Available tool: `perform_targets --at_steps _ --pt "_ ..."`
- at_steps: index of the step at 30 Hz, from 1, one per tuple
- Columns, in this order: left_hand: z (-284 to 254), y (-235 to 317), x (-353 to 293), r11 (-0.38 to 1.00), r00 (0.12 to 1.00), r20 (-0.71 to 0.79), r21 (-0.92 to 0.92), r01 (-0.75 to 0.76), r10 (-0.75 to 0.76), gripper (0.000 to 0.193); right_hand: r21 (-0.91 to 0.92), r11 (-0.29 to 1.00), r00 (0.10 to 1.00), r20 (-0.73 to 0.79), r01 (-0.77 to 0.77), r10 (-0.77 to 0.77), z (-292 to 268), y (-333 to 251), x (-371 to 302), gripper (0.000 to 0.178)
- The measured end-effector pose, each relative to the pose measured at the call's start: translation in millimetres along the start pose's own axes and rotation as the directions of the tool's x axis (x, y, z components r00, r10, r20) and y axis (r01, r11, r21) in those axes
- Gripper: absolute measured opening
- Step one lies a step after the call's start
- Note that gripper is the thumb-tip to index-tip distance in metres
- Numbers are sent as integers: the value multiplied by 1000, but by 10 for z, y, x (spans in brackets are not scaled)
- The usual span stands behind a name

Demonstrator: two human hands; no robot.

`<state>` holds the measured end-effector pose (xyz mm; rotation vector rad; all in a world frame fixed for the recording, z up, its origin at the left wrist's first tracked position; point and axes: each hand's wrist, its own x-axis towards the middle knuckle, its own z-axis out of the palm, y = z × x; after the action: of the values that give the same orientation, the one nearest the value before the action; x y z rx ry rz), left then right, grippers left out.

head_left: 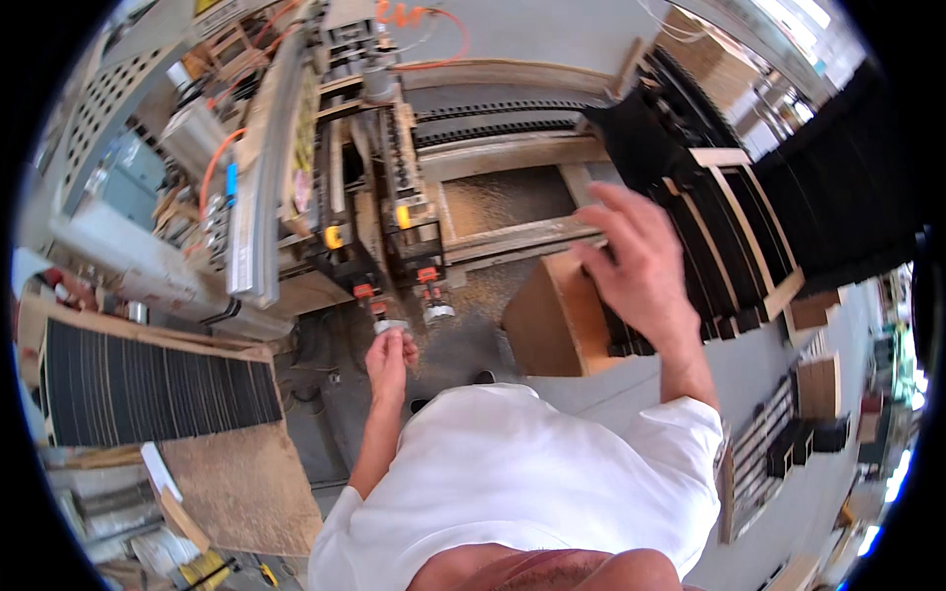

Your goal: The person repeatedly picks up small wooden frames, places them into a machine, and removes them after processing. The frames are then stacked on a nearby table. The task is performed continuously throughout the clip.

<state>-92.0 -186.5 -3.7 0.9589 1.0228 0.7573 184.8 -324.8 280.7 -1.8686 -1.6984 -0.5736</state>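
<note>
My left hand [391, 357] is closed in a pinch at the near end of one of two machine rails. A whitish end piece [390, 326] shows right at its fingertips; what the fingers hold is too small to make out. Beside it, the second rail ends in a similar white piece [439, 312], apart from my hand. Both rails carry red-orange blocks [427, 275] and yellow parts [403, 217]. My right hand [636, 261] is raised with its fingers spread, holding nothing. It hovers over a brown wooden box [540, 313], near a row of black slats with pale wooden edges [711, 231].
Left of me, a stack of thin dark strips [158, 386] rests by a brown board [241, 483]. Sawdust lies in the machine's framed opening [512, 202]. A long metal beam [258, 187] runs along the machine's left. A slatted pallet [764, 463] stands at the right.
</note>
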Motion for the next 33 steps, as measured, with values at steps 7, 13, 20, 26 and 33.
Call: perform_targets --at_steps 7,13,20,26,33 --pt "603 461 474 983 984 29 32 -179 178 28 -677 640 907 -98 -363 410 -1071 609 -682 30" --pt "927 972 1183 965 964 55 5 -263 262 29 -494 578 703 -100 -649 704 -1164 607 -792 31" --pt "938 1420 2544 954 958 -88 -105 -282 274 22 -424 610 679 -18 -670 734 -1038 656 -400 28" --pt "812 1410 4029 952 985 -169 -293 -94 45 27 -313 543 594 -92 -779 799 -959 752 -364 18" --pt "1035 1531 5097 948 983 -171 -318 6 -63 51 -269 563 620 -238 -782 747 -722 178 -25 18"
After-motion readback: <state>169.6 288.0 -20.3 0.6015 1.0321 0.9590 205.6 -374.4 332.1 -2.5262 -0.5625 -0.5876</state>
